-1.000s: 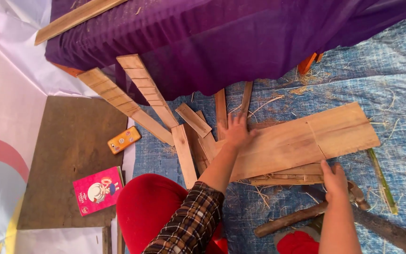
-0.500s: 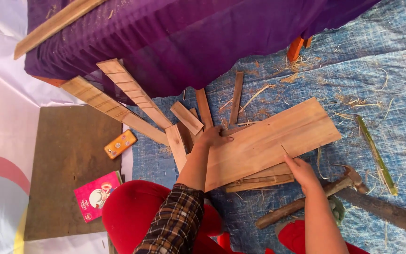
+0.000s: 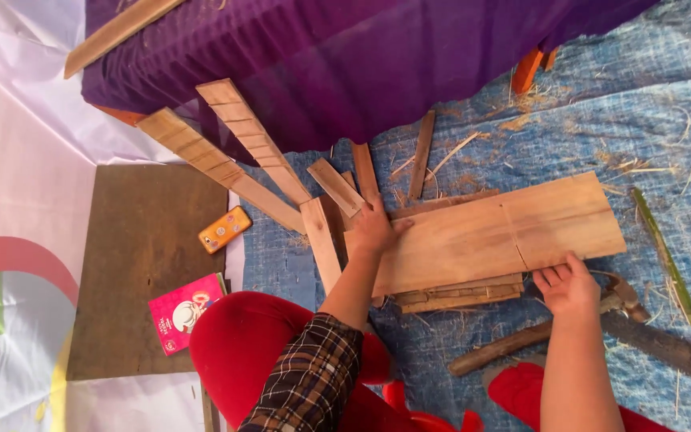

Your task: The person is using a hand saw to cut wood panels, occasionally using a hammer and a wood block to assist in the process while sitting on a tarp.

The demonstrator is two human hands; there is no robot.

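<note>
A wide pale wooden board (image 3: 489, 232) lies flat on the blue tarp in front of me, on top of thinner planks. My left hand (image 3: 373, 230) presses down on its left end, fingers spread over the edge. My right hand (image 3: 567, 284) grips the board's near edge towards the right. A hammer with a rough wooden handle (image 3: 537, 336) lies just behind my right hand, its metal head (image 3: 624, 292) beside the wrist.
Several wooden slats (image 3: 241, 164) lean against a purple-draped table (image 3: 345, 64). A phone in an orange case (image 3: 225, 229) and a pink booklet (image 3: 184, 312) lie on a brown mat. A green bamboo strip (image 3: 665, 256) and a thick branch (image 3: 673, 352) lie at the right.
The view has shifted, so the board sits lower and more central. My right hand has moved from the board's right part to its near edge, close to the hammer head. The left hand stays on the left end.
</note>
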